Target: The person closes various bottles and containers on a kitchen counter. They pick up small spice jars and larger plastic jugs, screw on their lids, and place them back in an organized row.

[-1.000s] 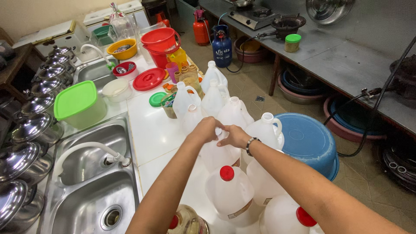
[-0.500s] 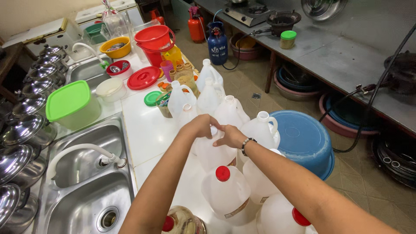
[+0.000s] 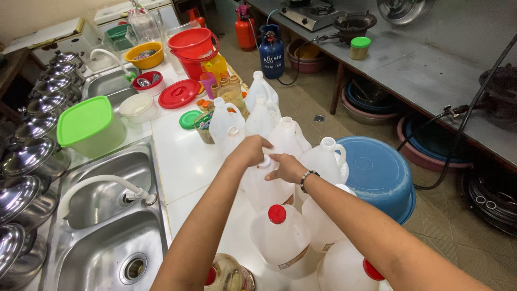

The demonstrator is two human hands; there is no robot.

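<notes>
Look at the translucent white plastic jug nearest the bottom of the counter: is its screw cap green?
No, the translucent white plastic jug wears a round red screw cap; the green lid sits on a box by the sink.

We saw translucent white jugs (image 3: 269, 186) crowded on a white tiled counter (image 3: 183, 156), one nearer jug wearing a red cap (image 3: 277, 214). A pale container carried a bright green lid (image 3: 85, 120). Further back stood a red bucket (image 3: 194, 48), a flat red lid (image 3: 179, 94), a yellow bowl (image 3: 143, 55) and a small green lid (image 3: 189, 119). The sink (image 3: 107, 253) was shiny steel grey. On the floor sat a blue basin (image 3: 379, 175), a dark blue gas cylinder (image 3: 271, 51) and a red one (image 3: 244, 31). A beaded dark-and-white bracelet (image 3: 305, 179) circled our right wrist.
</notes>
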